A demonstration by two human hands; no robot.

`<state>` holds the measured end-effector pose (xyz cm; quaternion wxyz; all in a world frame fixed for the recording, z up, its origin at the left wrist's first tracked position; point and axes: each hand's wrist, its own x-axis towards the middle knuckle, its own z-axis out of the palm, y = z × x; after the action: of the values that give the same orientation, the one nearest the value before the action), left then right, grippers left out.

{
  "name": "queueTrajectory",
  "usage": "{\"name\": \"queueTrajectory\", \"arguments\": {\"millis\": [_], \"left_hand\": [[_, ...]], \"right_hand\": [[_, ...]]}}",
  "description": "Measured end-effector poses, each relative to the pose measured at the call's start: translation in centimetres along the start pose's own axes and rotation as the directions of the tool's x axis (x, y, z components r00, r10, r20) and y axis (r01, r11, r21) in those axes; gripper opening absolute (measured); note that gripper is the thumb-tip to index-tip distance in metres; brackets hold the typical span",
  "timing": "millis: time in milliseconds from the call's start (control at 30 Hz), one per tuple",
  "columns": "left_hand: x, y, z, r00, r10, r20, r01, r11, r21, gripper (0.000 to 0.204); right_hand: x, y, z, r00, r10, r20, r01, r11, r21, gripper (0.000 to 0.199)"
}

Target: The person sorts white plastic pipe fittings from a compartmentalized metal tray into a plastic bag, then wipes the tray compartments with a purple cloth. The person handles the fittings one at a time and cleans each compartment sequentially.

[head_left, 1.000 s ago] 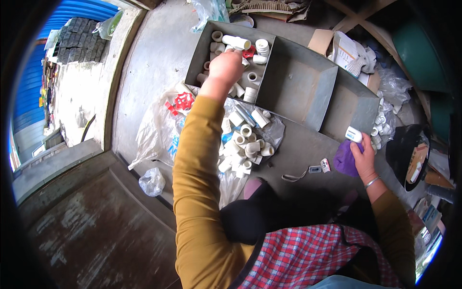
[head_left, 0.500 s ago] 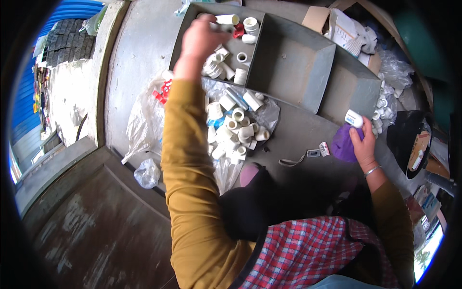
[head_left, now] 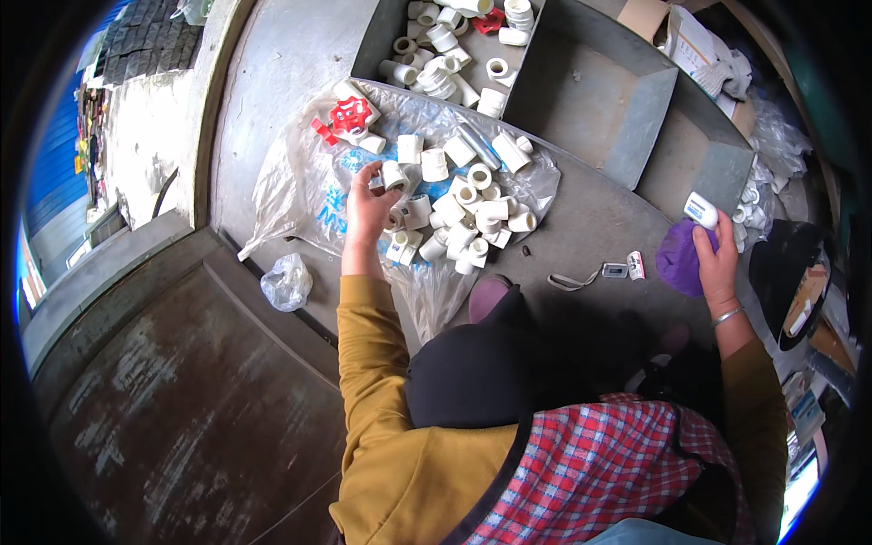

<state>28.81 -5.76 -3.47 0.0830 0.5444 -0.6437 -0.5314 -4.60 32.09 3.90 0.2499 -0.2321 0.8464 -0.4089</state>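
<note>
My left hand (head_left: 366, 216) is closed round a white pipe fitting (head_left: 393, 175), above a clear plastic bag (head_left: 300, 186) spread on the ground. Several loose white fittings (head_left: 468, 193) lie heaped on that bag, just right of the hand. A white fitting with a red valve handle (head_left: 351, 115) rests at the bag's far end. On the right, my right hand (head_left: 718, 259) holds a rounded white piece with blue print (head_left: 700, 210) at its fingertips. A purple cloth-like bundle (head_left: 679, 259) lies against that hand, its underside hidden.
A grey metal tray (head_left: 581, 168) with compartments stands beyond the bag; white fittings fill its left one. A small device with a strap (head_left: 615, 270) and a small printed item (head_left: 636, 265) lie near the right hand. Cardboard (head_left: 647, 16), plastic wrap (head_left: 767, 127) and a black container (head_left: 772, 291) crowd the right side.
My left hand has come back from the tray's left compartment to the bag and has taken hold of a fitting. The view has shifted; my right hand keeps the same hold.
</note>
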Motion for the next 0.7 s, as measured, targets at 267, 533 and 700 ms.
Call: {"name": "queueTrajectory", "arguments": {"millis": [267, 533, 700], "left_hand": [[1.5, -3.5, 0.7, 0.995, 0.071, -0.063, -0.067, 0.996, 0.059, 0.053], [2.0, -1.5, 1.3, 0.985, 0.121, -0.123, -0.103, 0.984, 0.145, 0.052], [1.2, -1.8, 1.3, 0.988, 0.096, -0.119, -0.098, 0.995, -0.005, 0.051]], "right_hand": [[-0.1, 0.1, 0.1, 1.0, -0.005, -0.022, 0.005, 1.0, -0.026, 0.036], [0.0, 0.3, -0.1, 1.0, 0.009, -0.015, -0.01, 0.999, -0.054, 0.036], [0.0, 0.1, -0.1, 1.0, -0.006, 0.0, 0.006, 0.999, -0.051, 0.036]]}}
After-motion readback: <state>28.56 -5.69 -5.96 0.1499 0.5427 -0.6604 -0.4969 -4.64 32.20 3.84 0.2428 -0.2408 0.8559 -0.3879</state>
